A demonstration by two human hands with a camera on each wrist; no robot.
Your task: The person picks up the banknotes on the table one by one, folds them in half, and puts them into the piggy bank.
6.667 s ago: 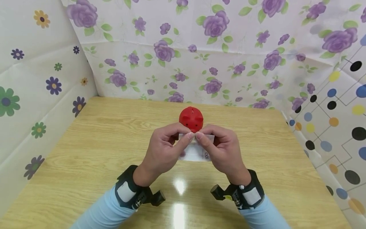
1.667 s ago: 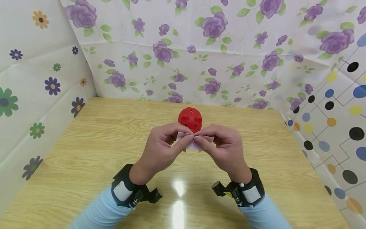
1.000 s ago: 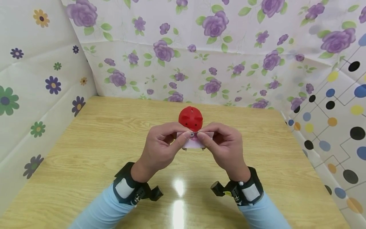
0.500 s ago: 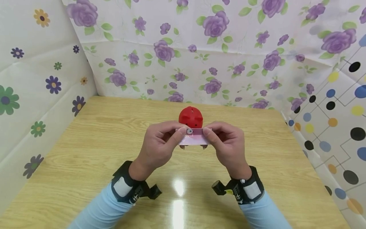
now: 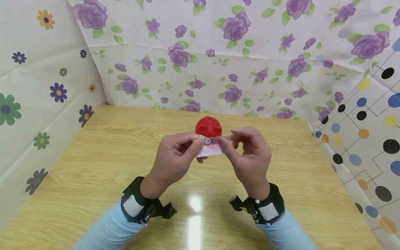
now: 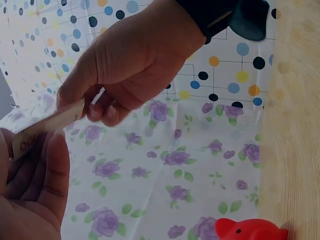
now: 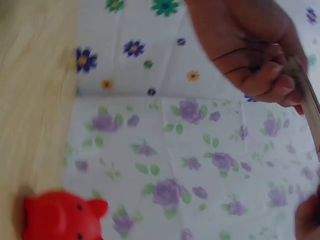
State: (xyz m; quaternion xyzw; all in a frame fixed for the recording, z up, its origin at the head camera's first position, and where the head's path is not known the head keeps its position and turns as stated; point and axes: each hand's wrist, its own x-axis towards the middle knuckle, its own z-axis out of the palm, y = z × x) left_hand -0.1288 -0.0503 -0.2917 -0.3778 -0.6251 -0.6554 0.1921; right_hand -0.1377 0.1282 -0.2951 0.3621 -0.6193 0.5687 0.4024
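A pink folded banknote [image 5: 210, 149] with a round white mark is held up in front of the pig in the head view. My left hand [image 5: 172, 161] pinches its left end, thumb on the face and fingers behind. Against the right end lies the thumb of my right hand [image 5: 251, 158], while the index finger is raised off the note. In the left wrist view the note [image 6: 50, 125] spans both hands, with printed digits at one end. The right wrist view shows it edge-on, beside the left hand [image 7: 250, 50]. A red piggy bank [image 5: 208, 127] with a top slot stands behind.
The light wooden table [image 5: 140, 139] carries the pig near its middle. A purple-flowered cloth [image 5: 193, 62] hangs along the back. Side cloths have flowers [image 5: 58, 93] on the left and coloured dots [image 5: 392, 146] on the right.
The note was larger and whiter, then became a smaller folded pink strip. Both hands drew apart along it. Lately the right index finger lifted and the note tilted, its right end higher.
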